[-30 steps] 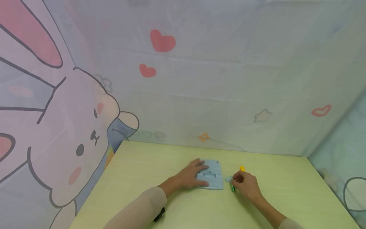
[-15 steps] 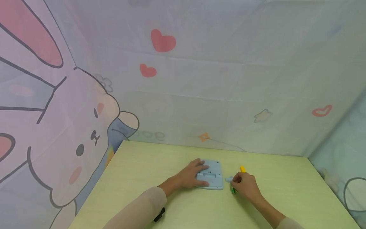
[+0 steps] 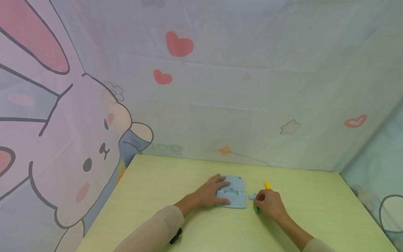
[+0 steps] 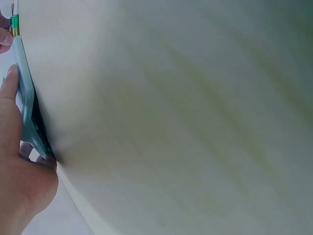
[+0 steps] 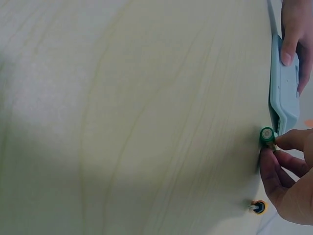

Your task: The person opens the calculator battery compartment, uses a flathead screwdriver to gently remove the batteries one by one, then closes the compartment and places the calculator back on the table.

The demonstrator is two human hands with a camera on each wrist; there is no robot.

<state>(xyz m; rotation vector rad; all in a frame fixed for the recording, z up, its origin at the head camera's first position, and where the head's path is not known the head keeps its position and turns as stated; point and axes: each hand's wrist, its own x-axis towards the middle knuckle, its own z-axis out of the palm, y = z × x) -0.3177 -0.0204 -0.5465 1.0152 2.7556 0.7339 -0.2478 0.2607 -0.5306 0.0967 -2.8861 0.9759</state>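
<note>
A pale blue calculator-like device (image 3: 237,199) lies face down on the table, its battery recess showing. My left hand (image 3: 207,193) rests on its left part with fingers spread over the back. Just right of the device, my right hand (image 3: 273,203) pinches a small green battery (image 5: 267,134) between thumb and fingertips; its flat round end shows in the right wrist view. A small pale blue piece (image 3: 252,197) lies between the device and my right fingertips, partly hidden by them. In the left wrist view the battery (image 4: 15,25) shows a gold-coloured end beyond the device.
A yellow-handled screwdriver (image 3: 267,185) lies beyond my right hand, its metal shaft (image 5: 252,207) visible in the right wrist view. The pale yellow-green table (image 3: 163,175) reaches back to a printed cloth with a rabbit and hearts.
My right hand has shifted very slightly, and the battery in its fingers has tilted a little, its green end moving slightly toward the near side. My left hand and the device stay in place.
</note>
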